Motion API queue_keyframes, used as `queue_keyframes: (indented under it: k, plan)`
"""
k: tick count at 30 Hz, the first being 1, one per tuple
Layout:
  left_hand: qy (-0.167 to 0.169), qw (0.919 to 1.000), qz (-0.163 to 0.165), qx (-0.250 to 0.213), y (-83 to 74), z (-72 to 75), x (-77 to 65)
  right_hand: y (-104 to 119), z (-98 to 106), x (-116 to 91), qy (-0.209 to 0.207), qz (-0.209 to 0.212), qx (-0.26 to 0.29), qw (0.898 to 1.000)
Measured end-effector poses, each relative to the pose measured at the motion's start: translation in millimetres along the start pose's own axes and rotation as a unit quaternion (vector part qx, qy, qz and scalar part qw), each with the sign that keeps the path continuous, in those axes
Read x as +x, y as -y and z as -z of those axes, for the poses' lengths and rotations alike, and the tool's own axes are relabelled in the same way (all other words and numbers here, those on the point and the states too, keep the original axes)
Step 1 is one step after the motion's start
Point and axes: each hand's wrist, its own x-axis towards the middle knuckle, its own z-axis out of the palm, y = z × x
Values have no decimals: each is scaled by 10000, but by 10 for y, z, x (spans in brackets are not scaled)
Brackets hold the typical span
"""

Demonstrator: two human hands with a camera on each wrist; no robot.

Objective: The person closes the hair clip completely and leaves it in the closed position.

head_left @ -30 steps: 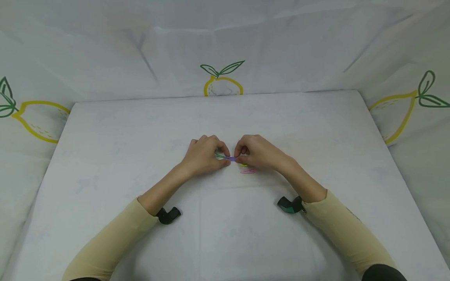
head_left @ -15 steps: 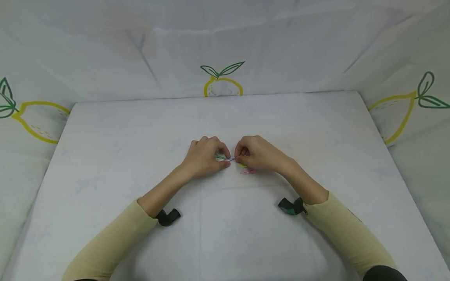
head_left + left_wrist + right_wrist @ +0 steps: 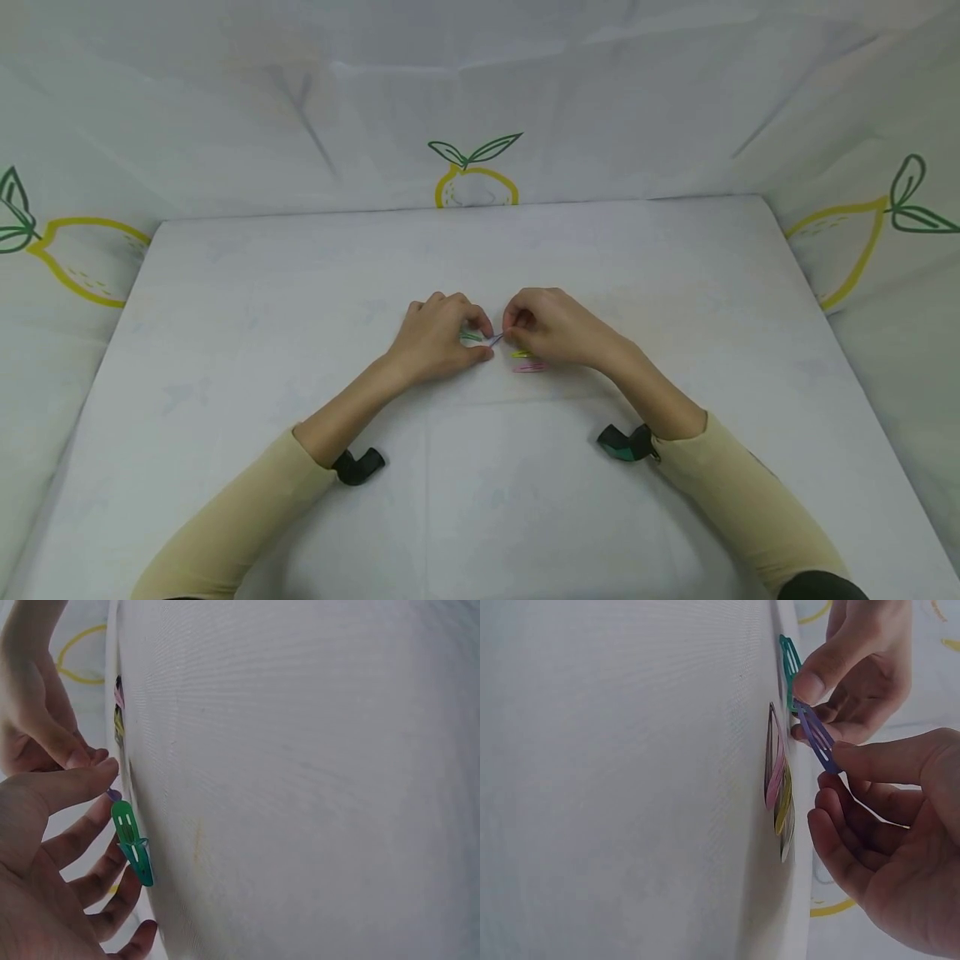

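Several snap hair clips lie between my hands. My left hand pinches near where a green hair clip meets a purple hair clip; the green one reaches back toward its palm. My right hand pinches the other end of the purple clip between thumb and fingers. In the right wrist view the two clips form a line, the left thumb covering part of their meeting place. Below the right hand, a yellow hair clip and a pink hair clip rest on the table.
A white cloth covers the table. White sheets with printed lemons stand around its back and sides. Black wrist mounts hang below both forearms.
The purple clip has turned from lying straight between the hands to a slant. My right hand has shifted slightly right, showing more of the yellow clip.
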Motion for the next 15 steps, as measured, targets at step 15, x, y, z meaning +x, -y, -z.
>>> queue_keyframes:
  k: [15]
  plan:
    - [-554, 9978, -251, -264, -15, 9, 10, -5, 56, -13, -191, 106, -34, 9998]
